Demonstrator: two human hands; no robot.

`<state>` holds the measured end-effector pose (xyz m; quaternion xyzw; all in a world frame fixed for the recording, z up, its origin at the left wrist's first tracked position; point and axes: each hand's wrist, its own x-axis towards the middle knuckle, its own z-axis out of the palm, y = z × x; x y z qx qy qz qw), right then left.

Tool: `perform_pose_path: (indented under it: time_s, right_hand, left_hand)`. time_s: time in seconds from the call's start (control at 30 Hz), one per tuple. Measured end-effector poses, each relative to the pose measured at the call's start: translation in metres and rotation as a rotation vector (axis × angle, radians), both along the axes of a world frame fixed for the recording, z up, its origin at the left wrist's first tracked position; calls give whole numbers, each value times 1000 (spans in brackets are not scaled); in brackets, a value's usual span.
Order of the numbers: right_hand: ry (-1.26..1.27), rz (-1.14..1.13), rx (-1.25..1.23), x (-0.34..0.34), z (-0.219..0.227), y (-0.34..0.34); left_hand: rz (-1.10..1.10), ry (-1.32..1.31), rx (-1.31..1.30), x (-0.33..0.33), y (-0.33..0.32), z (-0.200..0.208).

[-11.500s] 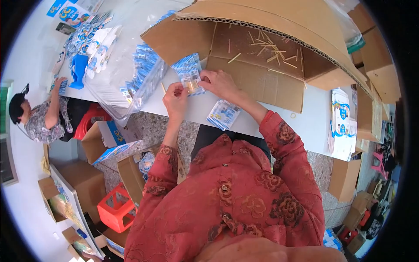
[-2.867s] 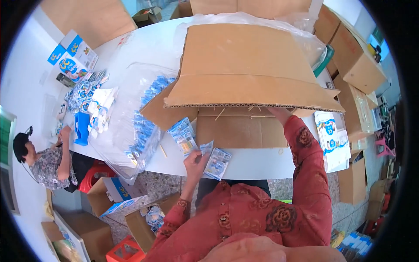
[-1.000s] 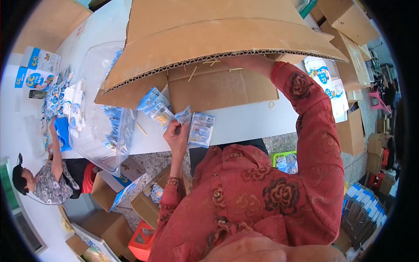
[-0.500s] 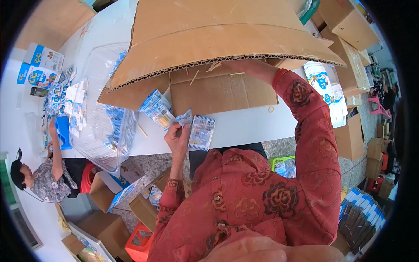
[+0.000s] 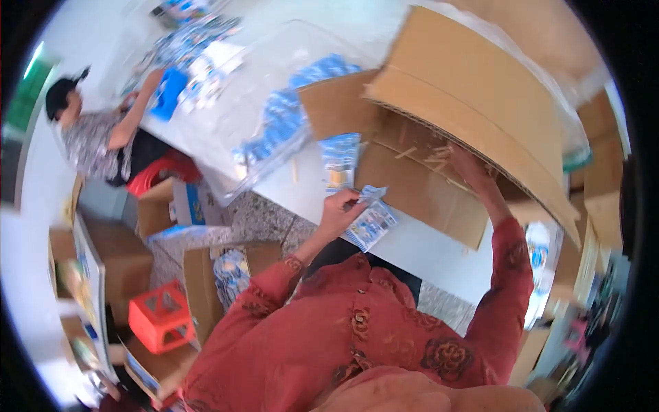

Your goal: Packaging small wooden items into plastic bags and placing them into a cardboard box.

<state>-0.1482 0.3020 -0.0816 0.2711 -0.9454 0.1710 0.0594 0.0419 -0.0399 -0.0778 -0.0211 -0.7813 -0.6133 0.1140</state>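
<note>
My left hand (image 5: 339,211) is pinched closed on a small blue-and-white plastic packet (image 5: 373,193) at the table's near edge. Just beneath it lies a flat blue-and-white packet (image 5: 373,229). Another striped packet (image 5: 339,162) with pale yellow contents lies beyond my left hand. My right hand (image 5: 469,167) reaches into an open cardboard box (image 5: 419,192), under its raised flap. Loose thin wooden sticks (image 5: 436,159) lie in the box beside that hand. Its fingers are blurred and partly covered, so their grip does not show.
Left of the box stands a clear plastic tray (image 5: 237,180) with many blue packets (image 5: 281,123). A co-worker (image 5: 93,137) sits at the far left beside a blue container (image 5: 168,93). A red stool (image 5: 161,317) and an open carton (image 5: 199,295) stand on the floor at left.
The view has turned, so the box and table now appear slanted and further right. My right hand stays in the box, where more sticks show. My left hand keeps its packet.
</note>
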Motion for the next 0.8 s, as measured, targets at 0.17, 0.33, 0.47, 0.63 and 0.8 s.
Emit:
perform_pose_path:
  time_s: [0.17, 0.33, 0.47, 0.63, 0.8]
  right_hand:
    - [-42, -268, 107, -24, -43, 122]
    - [-409, -388, -575, 14, 31, -5]
    - [-456, -726, -882, 16, 16, 38]
    - [-543, -759, -912, 16, 31, 25]
    - [-536, -748, -813, 10, 25, 31]
  left_hand:
    - [-145, 33, 77, -7, 15, 5]
    - [-6, 27, 1, 5, -11, -4]
    - [-70, 25, 47, -2, 5, 0]
    - [-46, 30, -1, 0, -1, -1]
    - [-36, 42, 17, -1, 0, 0]
